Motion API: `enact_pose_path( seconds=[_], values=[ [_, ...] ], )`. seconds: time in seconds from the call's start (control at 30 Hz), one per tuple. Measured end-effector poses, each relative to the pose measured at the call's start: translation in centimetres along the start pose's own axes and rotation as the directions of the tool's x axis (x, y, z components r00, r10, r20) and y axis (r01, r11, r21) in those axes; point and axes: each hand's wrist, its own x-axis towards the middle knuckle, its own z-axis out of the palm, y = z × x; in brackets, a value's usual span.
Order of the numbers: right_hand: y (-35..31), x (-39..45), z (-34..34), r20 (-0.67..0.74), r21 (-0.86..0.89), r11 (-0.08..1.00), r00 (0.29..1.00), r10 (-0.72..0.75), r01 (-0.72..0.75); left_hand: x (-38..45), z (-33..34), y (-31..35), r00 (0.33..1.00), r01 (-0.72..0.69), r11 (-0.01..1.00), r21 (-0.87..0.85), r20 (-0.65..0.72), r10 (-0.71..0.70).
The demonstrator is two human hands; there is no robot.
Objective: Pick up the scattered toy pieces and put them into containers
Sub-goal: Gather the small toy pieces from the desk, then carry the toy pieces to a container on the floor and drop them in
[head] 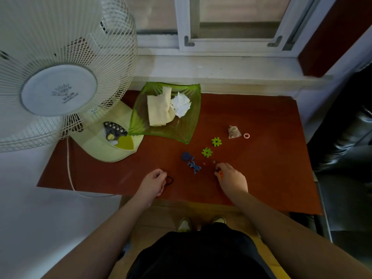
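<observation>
The toy pieces lie on a red-brown flat table top [251,178], a bit right of the middle. There are 2 small green plastic pieces shaped like a hash sign, 1 farther and to the right [216,141] and 1 nearer and to the left [207,152], close together but not touching. Left of them sits a dark blue round piece [186,156], and just beside it, nearer, is a light blue spiky piece [193,166]. A tiny red bit [204,163] lies right of the spiky piece. The right hand [229,176] rests on the table near these pieces, with its fingers curled shut around a small orange piece [221,174] that peeks out at the fingertips. The left hand [154,183] is to the left, fingers curled in, and a thin black loop [169,180] lies at its fingertips; I cannot tell if the hand grips it. Far to the right are a small clear bag [234,132] and a little pink ring [246,135] just beside it. The green see-through square dish [177,131] sits at the far side of the table, holding a folded cream cloth [159,109] and a crumpled white tissue [181,104]. On the far left stands a big white electric fan [58,89].
</observation>
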Motion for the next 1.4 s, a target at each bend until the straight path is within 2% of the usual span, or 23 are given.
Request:
enact_pose_path(
  seconds=[0.17, 0.2, 0.27, 0.3, 0.33, 0.37, 0.4, 0.43, 0.47, 0.53, 0.7, 0.93, 1.2, 1.4],
  values=[
    [-0.7, 1.0, 0.0, 0.08, -0.06, 0.997, 0.995, 0.056, -0.051, 0.3, -1.1, -0.1, 1.0, -0.013, 1.0, 0.011, 0.028, 0.013],
    [-0.9, 1.2, -0.3, 0.103, -0.012, 0.994, 0.989, 0.106, -0.105, 0.4, -1.2, 0.0, 0.999, -0.013, 1.0, 0.009, 0.039, 0.013],
    [-0.9, 1.6, -1.1, 0.14, 0.24, 0.926, 0.954, 0.264, -0.292, 0.6, -1.3, 0.4, 0.998, -0.009, 1.0, 0.004, 0.063, 0.009],
    [-1.1, 1.7, -1.6, 0.178, 0.438, 0.802, 0.914, 0.365, -0.406, 0.7, -1.3, 0.6, 0.997, -0.006, 1.0, 0.002, 0.074, 0.006],
    [-1.2, 1.8, -2.2, 0.249, 0.653, 0.57, 0.852, 0.461, -0.499, 0.8, -1.3, 0.9, 0.997, -0.005, 1.0, 0.005, 0.082, 0.005],
    [-1.5, 1.7, -2.7, 0.352, 0.809, 0.258, 0.787, 0.507, -0.528, 0.9, -1.2, 1.1, 0.996, -0.009, 1.0, 0.013, 0.09, 0.008],
    [-1.7, 1.6, -3.3, 0.446, 0.869, -0.044, 0.742, 0.5, -0.493, 1.0, -1.2, 1.4, 0.995, -0.017, 0.999, 0.028, 0.099, 0.014],
    [-1.9, 1.5, -3.8, 0.509, 0.861, -0.27, 0.729, 0.457, -0.432, 1.1, -1.1, 1.6, 0.994, -0.026, 0.999, 0.044, 0.11, 0.021],
    [-1.9, 1.3, -4.0, 0.534, 0.831, -0.41, 0.745, 0.4, -0.376, 1.1, -1.0, 1.8, 0.993, -0.03, 0.998, 0.058, 0.119, 0.023],
    [-2.1, 1.0, -4.2, 0.522, 0.787, -0.53, 0.798, 0.3, -0.315, 1.4, -0.9, 2.2, 0.991, -0.026, 0.997, 0.071, 0.132, 0.016],
    [-2.4, 0.3, -4.0, 0.451, 0.749, -0.613, 0.871, 0.192, -0.253, 1.8, -0.5, 3.0, 0.982, -0.052, 0.995, 0.091, 0.185, 0.034],
    [-2.9, 0.3, -4.9, 0.398, 0.747, -0.634, 0.897, 0.19, -0.198, 2.3, 0.0, 3.9, 0.968, -0.096, 0.988, 0.118, 0.242, 0.065],
    [-2.5, -1.3, -6.1, 0.397, 0.769, -0.633, 0.84, 0.371, -0.084, 1.4, 1.9, 4.3, 0.939, -0.121, 0.981, 0.153, 0.339, 0.063],
    [-0.9, -5.8, -7.6, 0.349, 0.759, -0.646, 0.785, 0.512, 0.084, 0.1, 5.3, 4.8, 0.873, -0.201, 0.967, 0.159, 0.476, 0.103]
  ],
)
